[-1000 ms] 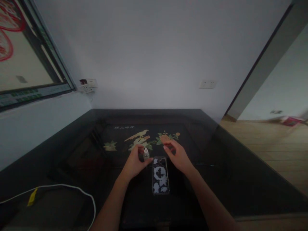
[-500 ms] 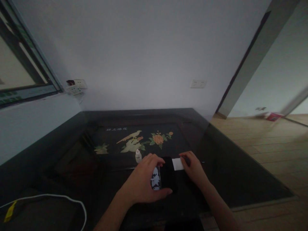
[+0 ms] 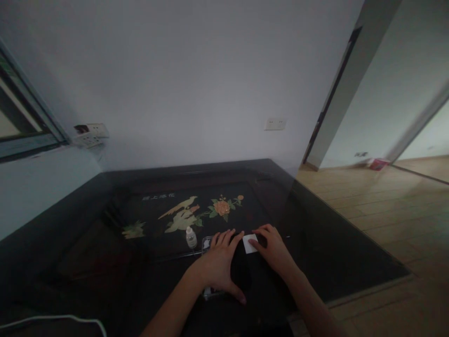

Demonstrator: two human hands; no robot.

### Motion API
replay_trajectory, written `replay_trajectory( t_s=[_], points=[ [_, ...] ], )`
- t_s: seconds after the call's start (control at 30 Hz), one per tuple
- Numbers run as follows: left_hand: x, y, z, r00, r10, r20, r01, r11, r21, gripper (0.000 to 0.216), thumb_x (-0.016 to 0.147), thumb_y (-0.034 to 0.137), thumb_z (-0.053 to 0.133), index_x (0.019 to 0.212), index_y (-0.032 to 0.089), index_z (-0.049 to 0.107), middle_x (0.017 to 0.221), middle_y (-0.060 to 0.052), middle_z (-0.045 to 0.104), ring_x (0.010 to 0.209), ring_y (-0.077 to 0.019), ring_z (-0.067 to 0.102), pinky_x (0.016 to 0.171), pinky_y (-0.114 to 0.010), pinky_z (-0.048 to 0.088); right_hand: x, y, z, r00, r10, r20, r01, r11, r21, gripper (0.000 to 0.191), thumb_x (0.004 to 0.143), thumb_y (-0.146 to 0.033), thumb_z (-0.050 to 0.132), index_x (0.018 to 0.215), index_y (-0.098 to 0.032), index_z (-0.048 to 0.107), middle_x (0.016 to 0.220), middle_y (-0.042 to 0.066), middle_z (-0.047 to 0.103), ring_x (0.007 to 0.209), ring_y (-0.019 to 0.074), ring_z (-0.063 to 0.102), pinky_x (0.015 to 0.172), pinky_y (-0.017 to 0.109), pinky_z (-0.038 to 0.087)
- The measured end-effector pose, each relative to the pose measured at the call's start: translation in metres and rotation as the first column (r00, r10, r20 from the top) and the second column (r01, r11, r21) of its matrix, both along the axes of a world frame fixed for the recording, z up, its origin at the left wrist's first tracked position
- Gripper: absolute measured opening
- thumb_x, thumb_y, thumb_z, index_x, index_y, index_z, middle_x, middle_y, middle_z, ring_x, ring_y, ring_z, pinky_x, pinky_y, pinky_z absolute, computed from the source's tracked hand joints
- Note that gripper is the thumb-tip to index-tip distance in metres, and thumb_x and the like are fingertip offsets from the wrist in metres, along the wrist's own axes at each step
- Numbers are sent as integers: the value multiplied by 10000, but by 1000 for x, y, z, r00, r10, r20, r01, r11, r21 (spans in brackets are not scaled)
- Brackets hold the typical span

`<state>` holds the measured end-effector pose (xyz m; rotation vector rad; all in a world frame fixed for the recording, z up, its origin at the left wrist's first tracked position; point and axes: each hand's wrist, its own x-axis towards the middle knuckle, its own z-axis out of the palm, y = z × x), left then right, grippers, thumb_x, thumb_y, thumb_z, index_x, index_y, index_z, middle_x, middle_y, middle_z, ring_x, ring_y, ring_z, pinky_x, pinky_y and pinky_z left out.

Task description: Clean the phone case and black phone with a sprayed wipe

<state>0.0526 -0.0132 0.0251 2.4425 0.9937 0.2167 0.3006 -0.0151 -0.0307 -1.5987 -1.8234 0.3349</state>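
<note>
My left hand (image 3: 218,263) lies palm down with its fingers spread, over a clear-edged phone case (image 3: 206,243) with a black-and-white print. The hand covers most of that case. A very dark, flat shape (image 3: 240,269), which looks like a phone, shows between its thumb and index finger; its outline fades into the black table. My right hand (image 3: 271,245) has its fingers closed on the right side of a small white square sheet (image 3: 249,244). Just beyond the case stands a small white-capped bottle (image 3: 191,238).
The glossy black table (image 3: 336,252) carries a bird-and-flower inlay (image 3: 220,207) and touches the wall. A white cable (image 3: 52,318) runs along the near left. Wall sockets (image 3: 275,124) are above the table; a pink box (image 3: 379,164) sits on the floor far right.
My left hand has spread its fingers and reaches further over the case, covering its middle. My right thumb now lies on top of the white sheet. The whole view has shifted slightly.
</note>
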Motion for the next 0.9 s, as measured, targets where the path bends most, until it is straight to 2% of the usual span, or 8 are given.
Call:
replay_trajectory(
  t_s=[0.2,0.4,0.57,0.63,0.73,0.9],
  points=[
    [-2,2,-3,999,-16,51,13,999,40,1428,464,690,870,1629,246,174,1622,-203,317,1499,-451,272,1224,-663,69,-3,-1,5,999,14,-42,-16,999,-49,142,909,-352,693,993,-256,756,1031,86,663,1010,292,625,944,462,491],
    [-1,4,-1,991,-9,133,4,999,39,1317,431,632,898,1561,268,328,1496,-152,449,1409,-445,372,1209,-625,177,-4,-2,9,998,39,-42,-41,998,-50,127,940,-312,612,898,-239,707,926,64,656,926,264,626,874,418,503],
    [-1,5,-3,986,-24,168,17,999,40,1284,432,616,907,1537,280,343,1457,-144,468,1399,-430,390,1227,-638,82,5,1,3,996,-48,-77,49,999,11,157,936,-304,564,859,-226,677,920,96,661,910,280,638,857,434,513],
    [-2,5,-2,986,-23,168,18,999,37,1285,431,624,907,1536,284,344,1461,-146,465,1401,-429,389,1227,-642,72,8,1,3,985,-115,-130,119,993,18,179,944,-351,551,890,-222,663,918,100,680,900,285,656,853,441,520],
    [-3,5,-2,986,-20,164,15,999,34,1273,431,649,899,1528,279,370,1464,-151,469,1408,-432,382,1226,-648,90,9,0,7,952,-188,-243,182,982,-45,231,948,-444,546,941,-231,635,907,83,716,870,282,693,811,428,543],
    [-5,4,-8,988,-18,152,15,1000,23,1335,430,698,886,1563,275,321,1584,-186,363,1492,-456,275,1221,-682,40,-4,-1,17,845,-136,-516,116,991,-72,325,873,-533,663,983,-233,606,926,95,736,887,294,728,760,408,587]
  ],
)
